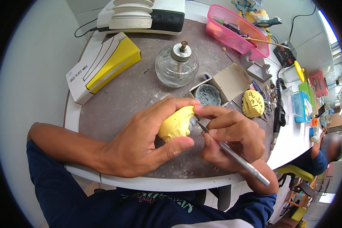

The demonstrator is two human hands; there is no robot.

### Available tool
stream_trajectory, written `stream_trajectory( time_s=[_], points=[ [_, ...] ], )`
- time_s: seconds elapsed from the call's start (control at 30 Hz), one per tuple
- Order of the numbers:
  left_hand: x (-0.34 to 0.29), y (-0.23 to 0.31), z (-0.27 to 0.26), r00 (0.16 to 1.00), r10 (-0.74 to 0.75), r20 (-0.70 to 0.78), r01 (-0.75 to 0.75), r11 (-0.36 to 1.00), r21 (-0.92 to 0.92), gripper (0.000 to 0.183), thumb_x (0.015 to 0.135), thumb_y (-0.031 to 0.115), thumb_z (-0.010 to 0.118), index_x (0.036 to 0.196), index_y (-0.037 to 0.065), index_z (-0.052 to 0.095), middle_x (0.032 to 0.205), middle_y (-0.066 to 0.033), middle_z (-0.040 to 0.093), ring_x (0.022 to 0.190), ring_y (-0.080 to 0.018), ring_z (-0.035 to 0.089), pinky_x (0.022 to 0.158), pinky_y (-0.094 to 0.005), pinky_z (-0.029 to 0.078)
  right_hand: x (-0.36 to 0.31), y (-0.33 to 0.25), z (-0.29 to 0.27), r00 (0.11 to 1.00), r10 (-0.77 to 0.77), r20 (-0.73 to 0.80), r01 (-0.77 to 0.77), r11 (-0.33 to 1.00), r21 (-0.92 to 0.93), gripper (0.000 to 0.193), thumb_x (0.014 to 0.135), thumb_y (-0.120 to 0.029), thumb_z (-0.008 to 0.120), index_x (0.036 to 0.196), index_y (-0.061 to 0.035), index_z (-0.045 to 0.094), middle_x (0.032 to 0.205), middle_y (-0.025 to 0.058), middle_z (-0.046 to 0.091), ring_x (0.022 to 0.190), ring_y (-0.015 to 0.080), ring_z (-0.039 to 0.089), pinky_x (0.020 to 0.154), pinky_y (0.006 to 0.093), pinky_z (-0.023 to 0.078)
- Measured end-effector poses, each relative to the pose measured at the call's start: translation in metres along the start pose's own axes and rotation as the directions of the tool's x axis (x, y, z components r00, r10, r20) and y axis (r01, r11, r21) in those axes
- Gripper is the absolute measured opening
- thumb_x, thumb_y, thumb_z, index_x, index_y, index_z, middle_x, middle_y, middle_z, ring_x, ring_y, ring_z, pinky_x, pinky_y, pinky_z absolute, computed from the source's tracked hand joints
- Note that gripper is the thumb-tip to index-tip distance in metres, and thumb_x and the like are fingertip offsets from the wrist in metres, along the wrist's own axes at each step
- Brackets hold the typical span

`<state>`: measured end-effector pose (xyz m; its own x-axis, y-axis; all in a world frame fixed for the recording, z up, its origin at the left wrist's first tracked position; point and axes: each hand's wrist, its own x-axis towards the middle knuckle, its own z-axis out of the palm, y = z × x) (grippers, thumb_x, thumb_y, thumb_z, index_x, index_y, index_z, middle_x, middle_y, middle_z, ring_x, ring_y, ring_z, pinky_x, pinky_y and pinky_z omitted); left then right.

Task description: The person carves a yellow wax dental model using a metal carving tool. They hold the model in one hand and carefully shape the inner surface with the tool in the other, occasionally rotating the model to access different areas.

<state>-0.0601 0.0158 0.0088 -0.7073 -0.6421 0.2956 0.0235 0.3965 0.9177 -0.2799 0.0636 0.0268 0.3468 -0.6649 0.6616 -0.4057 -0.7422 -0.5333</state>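
Observation:
My left hand (140, 133) is closed round a yellow plaster dental model (174, 124), fingers over its top and thumb below. In my right hand (235, 135) is a slim metal craft knife (245, 159), held like a pen, its handle slanting down to the right. The blade's tip is at a small grey-blue patch (193, 122) on the model's right side. My right index fingertip rests near the model's top edge. Just beyond the hands, a round tub of grey-blue wax-like material (207, 95) sits in an opened cardboard box (231, 82).
A glass spirit burner (176, 70) stands beyond my hands. At the left lies a yellow-and-white carton (104, 68). Rightward are another yellow model (253, 103), scattered metal tools (269, 100) and a corded handpiece (279, 114). A pink basket (231, 36) is at the back; another person (323, 154) sits far right.

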Motion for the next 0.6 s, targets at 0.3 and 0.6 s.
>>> stream_trajectory(
  time_s=[0.3, 0.6],
  points=[
    [0.0002, 0.001, -0.0032, 0.998, -0.036, 0.06, 0.036, 0.999, 0.003, 0.068, 0.096, 0.04, 0.064, 0.141, -0.006, 0.042, 0.133, -0.0182, 0.053, 0.121, -0.0229, 0.052, 0.104, -0.0354, 0.04, 0.001, -0.0013, -0.0006, 1.0, -0.01, 0.02, 0.01, 1.0, 0.019, 0.022, 0.082, 0.002, 0.074, 0.091, 0.0001, 0.054, 0.079, 0.0148, 0.065, 0.093, 0.0385, 0.073, 0.082, 0.0437, 0.061],
    [-0.0001, 0.0018, -0.0045, 0.994, -0.071, 0.079, 0.073, 0.997, -0.019, 0.068, 0.096, 0.04, 0.063, 0.141, -0.005, 0.042, 0.133, -0.0178, 0.053, 0.122, -0.0228, 0.052, 0.105, -0.0353, 0.039, 0.0026, -0.0006, 0.0001, 0.999, -0.027, 0.026, 0.026, 0.999, 0.029, 0.022, 0.08, 0.004, 0.075, 0.09, -0.0003, 0.055, 0.078, 0.0144, 0.066, 0.093, 0.039, 0.073, 0.081, 0.0425, 0.061]
  ],
)
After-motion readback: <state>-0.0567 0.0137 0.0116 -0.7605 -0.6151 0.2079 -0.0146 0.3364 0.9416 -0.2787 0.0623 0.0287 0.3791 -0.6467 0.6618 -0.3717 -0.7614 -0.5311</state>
